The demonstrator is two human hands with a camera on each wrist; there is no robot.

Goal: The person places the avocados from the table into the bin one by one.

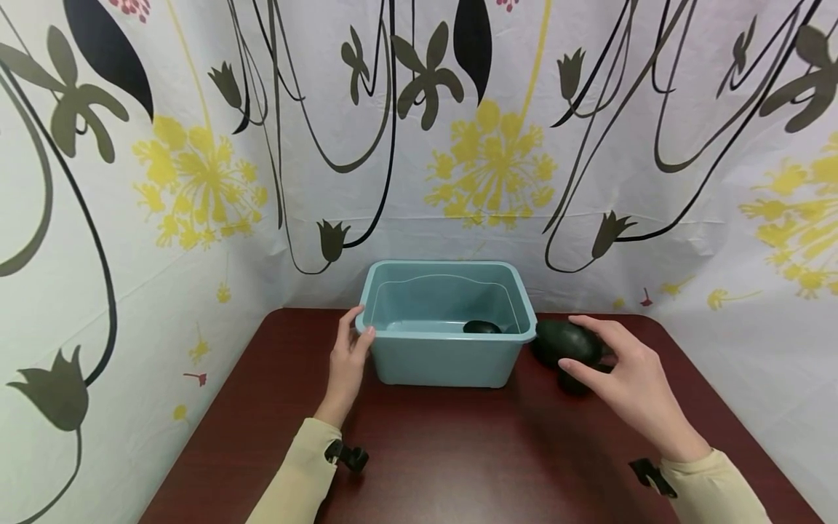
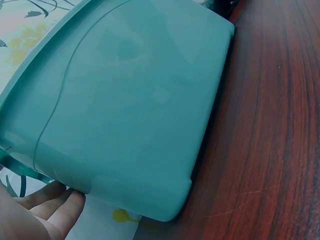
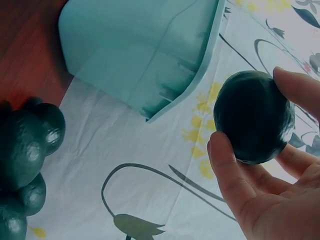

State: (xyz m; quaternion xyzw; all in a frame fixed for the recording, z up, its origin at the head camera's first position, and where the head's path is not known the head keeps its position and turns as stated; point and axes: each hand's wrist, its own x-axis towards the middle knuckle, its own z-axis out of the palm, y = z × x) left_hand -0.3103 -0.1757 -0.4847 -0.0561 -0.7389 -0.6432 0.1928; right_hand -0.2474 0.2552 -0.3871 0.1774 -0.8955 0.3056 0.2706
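My right hand [image 1: 638, 382] holds a glossy dark green avocado [image 3: 254, 117] between thumb and fingers, just right of a blue-green plastic tub [image 1: 439, 360]. In the head view this avocado [image 1: 566, 343] overlaps the tub's right rim corner. My left hand [image 1: 345, 371] grips the tub's left end at the rim, its fingers [image 2: 70, 212] tucked under the lip. Another dark avocado [image 1: 482, 327] lies inside the tub, partly hidden by the front wall.
Several more dark green avocados [image 3: 22, 145] are clustered right of the tub, mostly hidden behind my right hand in the head view. The tub stands toward the back of a dark red-brown wooden table [image 1: 432, 451]. Flower-patterned white cloth [image 1: 419, 196] hangs behind and at both sides.
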